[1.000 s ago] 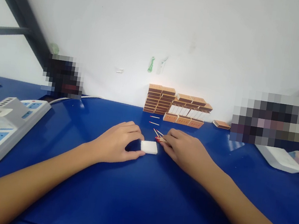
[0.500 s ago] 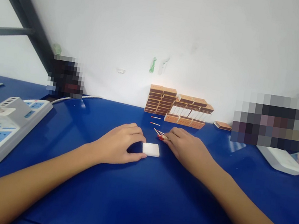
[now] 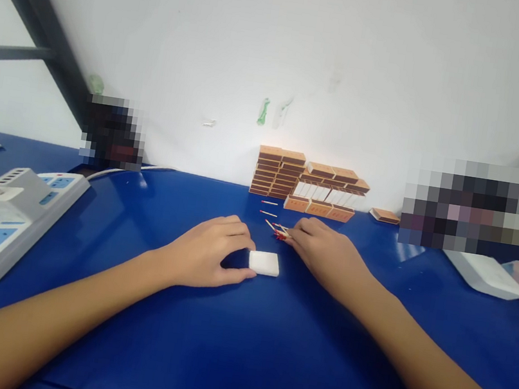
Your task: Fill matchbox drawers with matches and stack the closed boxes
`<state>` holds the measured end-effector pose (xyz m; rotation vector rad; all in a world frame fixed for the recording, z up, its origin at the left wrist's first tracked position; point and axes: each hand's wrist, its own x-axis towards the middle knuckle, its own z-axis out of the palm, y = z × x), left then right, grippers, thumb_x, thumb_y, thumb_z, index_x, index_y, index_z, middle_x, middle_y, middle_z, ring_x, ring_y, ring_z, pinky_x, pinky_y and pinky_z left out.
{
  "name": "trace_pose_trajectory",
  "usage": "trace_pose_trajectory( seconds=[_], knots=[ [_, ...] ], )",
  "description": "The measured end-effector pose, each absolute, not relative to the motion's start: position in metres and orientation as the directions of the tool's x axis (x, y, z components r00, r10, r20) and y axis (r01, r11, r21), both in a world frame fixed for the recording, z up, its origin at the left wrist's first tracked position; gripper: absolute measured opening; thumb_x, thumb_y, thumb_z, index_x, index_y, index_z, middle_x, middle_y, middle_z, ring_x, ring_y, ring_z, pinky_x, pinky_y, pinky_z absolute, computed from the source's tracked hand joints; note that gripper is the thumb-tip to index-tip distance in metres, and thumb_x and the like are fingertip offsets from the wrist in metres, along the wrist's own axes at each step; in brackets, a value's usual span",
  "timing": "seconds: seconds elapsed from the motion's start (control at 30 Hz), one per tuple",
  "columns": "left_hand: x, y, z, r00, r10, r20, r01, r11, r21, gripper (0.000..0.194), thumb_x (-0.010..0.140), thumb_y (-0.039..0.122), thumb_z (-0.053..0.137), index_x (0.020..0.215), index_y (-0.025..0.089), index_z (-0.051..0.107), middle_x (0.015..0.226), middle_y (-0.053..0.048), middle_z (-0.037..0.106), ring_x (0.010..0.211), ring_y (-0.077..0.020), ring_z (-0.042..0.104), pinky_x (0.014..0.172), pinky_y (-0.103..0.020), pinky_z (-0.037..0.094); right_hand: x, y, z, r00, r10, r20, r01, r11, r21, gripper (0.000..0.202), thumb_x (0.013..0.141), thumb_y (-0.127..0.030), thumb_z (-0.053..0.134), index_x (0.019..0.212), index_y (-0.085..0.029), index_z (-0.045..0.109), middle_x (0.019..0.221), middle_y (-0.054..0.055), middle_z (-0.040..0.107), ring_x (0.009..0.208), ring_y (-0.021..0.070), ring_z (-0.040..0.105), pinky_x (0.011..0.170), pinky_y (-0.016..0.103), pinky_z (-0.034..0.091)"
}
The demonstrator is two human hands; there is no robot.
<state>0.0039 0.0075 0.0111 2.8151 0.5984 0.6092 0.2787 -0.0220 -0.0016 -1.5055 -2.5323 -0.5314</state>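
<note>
- The left hand point(image 3: 212, 252), nearer, holds the white box point(image 3: 264, 263) by its left end, thumb nearside, fingers farside; its long axis runs left to right.
- The right hand point(image 3: 322, 246) pinches matches point(image 3: 279, 236) just beyond the white box, heads leftward.

Lovely shine on the blue table point(image 3: 226, 352) at six o'clock — smooth, glossy, catching light. The wall point(image 3: 367, 61) at twelve looks matt, lightly scuffed. Hard plastic on the power strip point(image 3: 15, 229), between eight and nine. Cardboard matchboxes point(image 3: 286, 174) towards two, dark sides matt; wooden matches point(image 3: 283, 230) at four — and a smooth white box point(image 3: 264, 262) nearer five.
</note>
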Motion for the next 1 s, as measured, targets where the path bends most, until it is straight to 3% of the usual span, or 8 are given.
trace_pose_trajectory(
  seconds=[0.27,0.53,1.0],
  knots=[
    [0.0054,0.0075,0.0098,0.836,0.419,0.355,0.332,-0.901,0.281,0.029,0.096,0.042,0.071,0.110,0.016,0.072,0.104,-0.008,0.070,0.099,-0.0230,0.064,0.091,-0.038,0.053,0.2780,-0.0208,0.0005,-0.526,0.786,0.326,0.850,0.465,0.249,0.024,0.106,-0.022,0.055,0.090,-0.015,0.072,0.092,0.009,0.067,0.084,0.0196,0.060,0.065,0.030,0.041],
    [0.0051,0.0068,0.0102,0.837,0.419,0.351,0.332,-0.900,0.281,0.029,0.096,0.042,0.071,0.110,0.017,0.072,0.104,-0.008,0.070,0.099,-0.0232,0.063,0.091,-0.039,0.053,0.2775,-0.0216,-0.0016,-0.463,0.815,0.347,0.885,0.442,0.142,0.023,0.107,-0.027,0.055,0.093,-0.015,0.069,0.094,0.008,0.068,0.088,0.0208,0.064,0.069,0.031,0.044],
    [0.0047,0.0067,0.0099,0.836,0.430,0.341,0.348,-0.896,0.276,0.029,0.096,0.041,0.071,0.112,0.017,0.072,0.106,-0.008,0.070,0.101,-0.0234,0.063,0.092,-0.039,0.054,0.2800,-0.0215,-0.0009,-0.496,0.802,0.334,0.868,0.469,0.161,0.028,0.108,-0.028,0.052,0.091,-0.016,0.070,0.090,0.009,0.069,0.089,0.0218,0.063,0.071,0.032,0.044]
  ],
)
